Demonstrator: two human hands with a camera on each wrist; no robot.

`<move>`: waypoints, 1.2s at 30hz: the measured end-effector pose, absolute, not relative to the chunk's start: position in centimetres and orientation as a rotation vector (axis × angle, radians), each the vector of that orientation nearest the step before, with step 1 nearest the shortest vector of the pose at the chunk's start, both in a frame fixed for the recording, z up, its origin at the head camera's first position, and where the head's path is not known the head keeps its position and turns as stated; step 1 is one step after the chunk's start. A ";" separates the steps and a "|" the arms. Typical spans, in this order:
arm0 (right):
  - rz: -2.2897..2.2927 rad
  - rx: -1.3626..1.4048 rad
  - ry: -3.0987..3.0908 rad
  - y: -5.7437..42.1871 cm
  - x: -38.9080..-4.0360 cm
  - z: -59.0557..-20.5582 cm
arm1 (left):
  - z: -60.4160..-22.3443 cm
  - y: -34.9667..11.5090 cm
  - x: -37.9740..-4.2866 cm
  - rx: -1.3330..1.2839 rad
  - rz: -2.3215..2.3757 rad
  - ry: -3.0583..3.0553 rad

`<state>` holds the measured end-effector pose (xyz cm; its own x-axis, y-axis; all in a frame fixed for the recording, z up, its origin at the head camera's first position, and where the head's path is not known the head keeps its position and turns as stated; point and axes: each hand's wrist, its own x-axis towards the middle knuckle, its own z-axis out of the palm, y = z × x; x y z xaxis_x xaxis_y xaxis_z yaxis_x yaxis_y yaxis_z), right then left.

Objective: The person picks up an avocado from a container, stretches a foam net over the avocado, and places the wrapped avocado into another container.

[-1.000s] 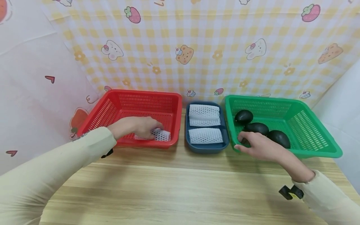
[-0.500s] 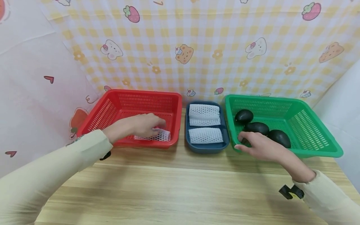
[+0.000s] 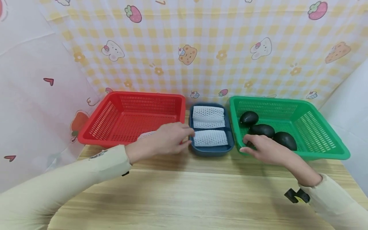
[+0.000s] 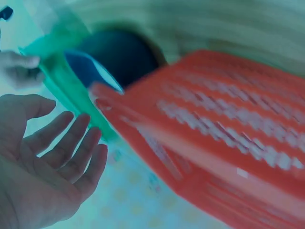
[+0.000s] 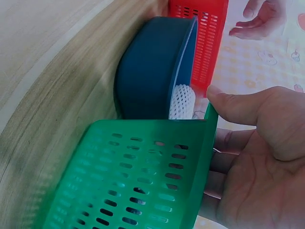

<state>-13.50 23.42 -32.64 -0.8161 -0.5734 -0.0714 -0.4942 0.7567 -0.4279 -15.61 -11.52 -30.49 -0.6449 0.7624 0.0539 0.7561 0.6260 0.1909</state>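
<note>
My left hand (image 3: 172,137) hovers over the front right corner of the red basket (image 3: 149,95), its fingertips close to the blue tray (image 3: 212,153). In the left wrist view the fingers are loosely spread and hold nothing. A white foam net sleeve (image 3: 145,134) lies in the red basket, partly hidden by that hand. Two more sleeves, a front one (image 3: 210,138) and a back one (image 3: 208,117), lie in the tray. My right hand (image 5: 267,143) grips the rim of the green basket (image 3: 322,156), thumb outside and fingers inside. Dark avocados (image 3: 284,141) lie beside it in that basket.
The tray stands between the two baskets on a wooden table (image 3: 184,198). Behind them hangs a yellow checked cloth (image 3: 161,38), with white cloth (image 3: 26,95) at the left side. The bare tabletop runs in front of the containers.
My left hand has let go of the foam net sleeve in the red basket and moved right, toward the tray. The sleeve stays in the basket. My right hand has kept its place.
</note>
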 end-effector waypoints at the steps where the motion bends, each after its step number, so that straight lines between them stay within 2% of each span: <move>1: -0.592 -0.850 2.754 23.4 -13.5 -32.6 | -30.8 -11.0 -15.5 1.336 0.301 2.779; 16: -0.604 -0.881 2.772 23.6 -13.4 -33.0 | -34.3 -4.6 -14.9 1.371 -0.067 2.589; 25: -0.580 -0.883 2.794 23.5 -13.3 -32.9 | -35.7 -4.2 -15.4 1.232 -0.044 2.570; 36: -0.609 -0.885 2.798 23.6 -13.2 -33.1 | -35.8 -3.9 -15.6 1.207 -0.035 2.565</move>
